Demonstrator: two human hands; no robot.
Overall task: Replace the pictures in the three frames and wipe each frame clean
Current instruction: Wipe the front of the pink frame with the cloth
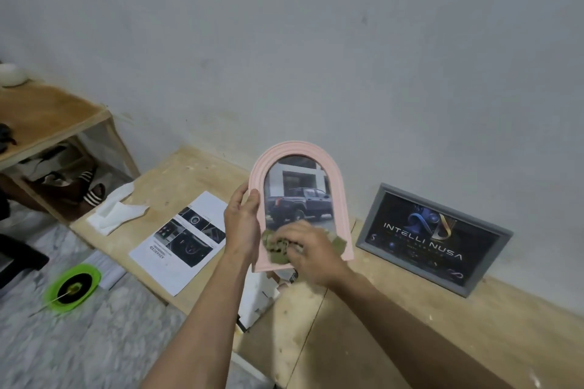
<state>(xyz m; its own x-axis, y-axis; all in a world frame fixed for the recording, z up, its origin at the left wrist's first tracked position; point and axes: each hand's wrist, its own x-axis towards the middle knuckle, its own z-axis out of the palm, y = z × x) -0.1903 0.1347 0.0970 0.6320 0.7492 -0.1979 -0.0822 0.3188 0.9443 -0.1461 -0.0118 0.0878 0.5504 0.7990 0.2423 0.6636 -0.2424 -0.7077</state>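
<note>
Centre of frame: your left hand [241,221] grips the left edge of the pink arched plastic frame [338,199], held upright above the plywood bench [379,325]. Your right hand [311,251], blurred, clutches an olive-green cloth [278,246] against its lower glass, hiding that corner. Right: grey rectangular frame [433,237] leans on the wall.

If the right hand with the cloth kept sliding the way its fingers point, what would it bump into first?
Probably the left hand, gripping the pink frame's left edge. The right hand points leftward across the glass, though blur makes this uncertain.
</note>
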